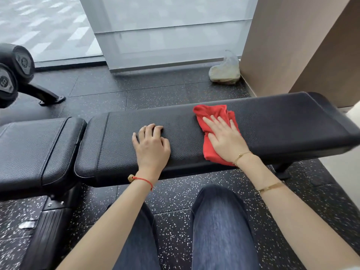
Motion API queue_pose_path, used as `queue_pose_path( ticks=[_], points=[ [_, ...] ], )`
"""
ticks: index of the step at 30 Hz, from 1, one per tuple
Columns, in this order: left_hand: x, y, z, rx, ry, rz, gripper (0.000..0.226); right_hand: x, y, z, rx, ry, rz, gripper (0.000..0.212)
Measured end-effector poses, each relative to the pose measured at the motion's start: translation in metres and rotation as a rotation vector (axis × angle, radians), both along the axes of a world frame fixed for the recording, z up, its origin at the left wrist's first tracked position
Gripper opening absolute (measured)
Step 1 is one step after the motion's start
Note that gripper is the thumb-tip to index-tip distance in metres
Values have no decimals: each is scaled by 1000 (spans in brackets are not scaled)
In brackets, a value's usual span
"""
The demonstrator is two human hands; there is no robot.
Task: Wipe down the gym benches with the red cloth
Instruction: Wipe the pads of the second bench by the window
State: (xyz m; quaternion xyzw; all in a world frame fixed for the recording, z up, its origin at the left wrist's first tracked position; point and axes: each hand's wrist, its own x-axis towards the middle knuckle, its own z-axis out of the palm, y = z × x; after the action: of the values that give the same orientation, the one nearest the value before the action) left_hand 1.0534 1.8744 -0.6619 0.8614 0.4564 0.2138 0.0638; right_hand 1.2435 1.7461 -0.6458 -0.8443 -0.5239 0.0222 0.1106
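A black padded gym bench (pixel 272 123) runs across the view, with its long back pad in the middle and a shorter seat pad (pixel 37 147) at the left. The red cloth (pixel 211 114) lies crumpled on the long pad, right of centre. My right hand (pixel 226 139) presses flat on the cloth with straight fingers. My left hand (pixel 152 145) rests on the bare pad to the left of the cloth, fingertips bent down onto the surface, holding nothing.
Black dumbbell ends on a rack (pixel 13 73) stand at the far left. A plastic bag (pixel 225 72) sits on the speckled rubber floor (pixel 175 201) behind the bench, by a brown wall (pixel 292 45). My knees in jeans (pixel 218 221) are just in front of the bench.
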Motion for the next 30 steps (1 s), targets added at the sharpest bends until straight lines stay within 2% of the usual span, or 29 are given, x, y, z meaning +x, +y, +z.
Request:
queue_pose_path(
  ticks=[6, 10, 15, 22, 26, 30],
  points=[
    [10, -9, 5, -39, -56, -9, 40, 63, 9, 6, -68, 49, -287, 55],
    [41, -31, 10, -71, -82, -85, 40, 67, 23, 11, -96, 45, -255, 56],
    [87, -54, 11, -78, -29, -161, 41, 56, -21, 1, -33, 24, -152, 55],
    [130, -74, 5, -94, 15, -225, 42, 110, -82, 0, -28, 63, -348, 53],
    [136, -79, 2, -62, 11, -190, 40, 160, -64, 7, -92, 68, -476, 54],
    [137, -81, 1, -33, 20, -175, 40, 164, -26, 13, -134, 58, -412, 55]
  ],
)
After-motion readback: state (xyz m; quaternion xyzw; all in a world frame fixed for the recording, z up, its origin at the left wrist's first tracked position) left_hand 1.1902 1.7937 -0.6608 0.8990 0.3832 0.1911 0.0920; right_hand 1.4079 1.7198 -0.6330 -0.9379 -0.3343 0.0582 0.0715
